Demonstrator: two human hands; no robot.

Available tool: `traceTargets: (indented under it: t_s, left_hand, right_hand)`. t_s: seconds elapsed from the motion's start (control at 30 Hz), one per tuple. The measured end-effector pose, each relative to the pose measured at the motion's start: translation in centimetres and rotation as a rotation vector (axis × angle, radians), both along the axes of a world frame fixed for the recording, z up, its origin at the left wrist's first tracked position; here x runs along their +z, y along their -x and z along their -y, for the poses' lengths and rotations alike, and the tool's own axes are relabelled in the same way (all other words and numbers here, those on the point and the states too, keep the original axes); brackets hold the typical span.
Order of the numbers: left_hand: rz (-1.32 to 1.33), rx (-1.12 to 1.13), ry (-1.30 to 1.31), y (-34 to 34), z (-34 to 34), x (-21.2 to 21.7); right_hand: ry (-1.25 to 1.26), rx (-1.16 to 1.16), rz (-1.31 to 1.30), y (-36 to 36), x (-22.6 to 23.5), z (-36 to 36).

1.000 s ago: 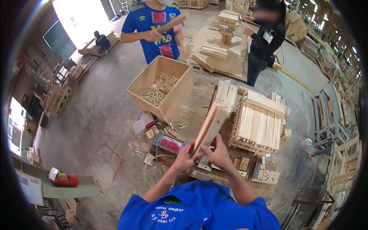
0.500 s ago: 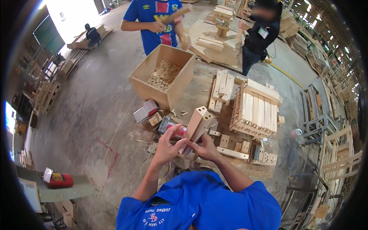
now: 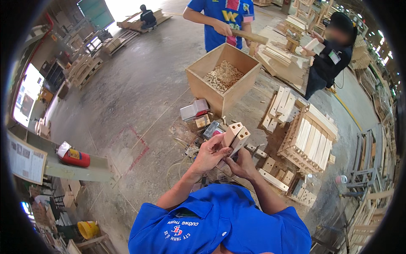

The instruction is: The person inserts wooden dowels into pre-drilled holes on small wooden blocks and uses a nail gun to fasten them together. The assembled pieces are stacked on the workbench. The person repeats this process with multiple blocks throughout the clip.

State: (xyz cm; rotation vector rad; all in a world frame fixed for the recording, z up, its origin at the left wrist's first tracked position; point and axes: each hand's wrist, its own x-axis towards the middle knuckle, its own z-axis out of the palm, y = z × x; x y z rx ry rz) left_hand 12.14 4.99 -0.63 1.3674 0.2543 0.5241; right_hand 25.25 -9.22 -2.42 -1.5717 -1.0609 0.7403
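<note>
Two pale wooden bars stand side by side in front of my chest, each with drilled holes in its upper end. The left wooden bar (image 3: pixel 231 134) leans slightly away from the right wooden bar (image 3: pixel 241 139), leaving a narrow gap at the top. My left hand (image 3: pixel 209 155) is closed round the left bar, thumb across its near side. On the right bar, my right hand (image 3: pixel 242 163) is closed from the right and below. The lower ends are hidden by my hands. Just beyond lies a small dark-and-grey tool or container (image 3: pixel 213 129), partly covered.
Beyond is a wooden box (image 3: pixel 224 101) of dowels (image 3: pixel 224 76). Stacked slats (image 3: pixel 308 137) and drilled blocks (image 3: pixel 302 192) lie to the right. A person in blue (image 3: pixel 228 25) holds a mallet-like wooden piece; a person in black (image 3: pixel 334 55) works far right. A red extinguisher (image 3: pixel 76 157) lies left.
The view has swung left, shifting the surroundings rightward. The two bars are now lower and a gap shows between their tops. The person in black now holds up a pale block.
</note>
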Motion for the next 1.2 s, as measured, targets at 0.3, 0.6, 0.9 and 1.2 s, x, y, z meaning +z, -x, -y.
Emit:
traceTargets:
  t_s: [0.3, 0.6, 0.9, 1.2]
  left_hand:
    - [-0.096, 0.084, 0.016, 0.1, 1.7, -0.1]
    - [-0.084, 0.009, 0.155, 0.3, 1.1, 0.9]
    - [-0.036, 0.027, 0.127, 1.6, -1.2, 0.8]
    - [-0.245, 0.699, -0.235, 3.0, -3.9, 3.3]
  right_hand:
    - [0.005, 0.279, -0.012, -2.4, 0.7, 0.6]
    - [-0.056, 0.482, -0.112, -3.3, 0.0, -0.8]
    - [-0.071, 0.555, -0.173, -2.2, -0.4, -3.9]
    - [0.035, 0.71, 0.334, 0.3, 2.5, -12.5]
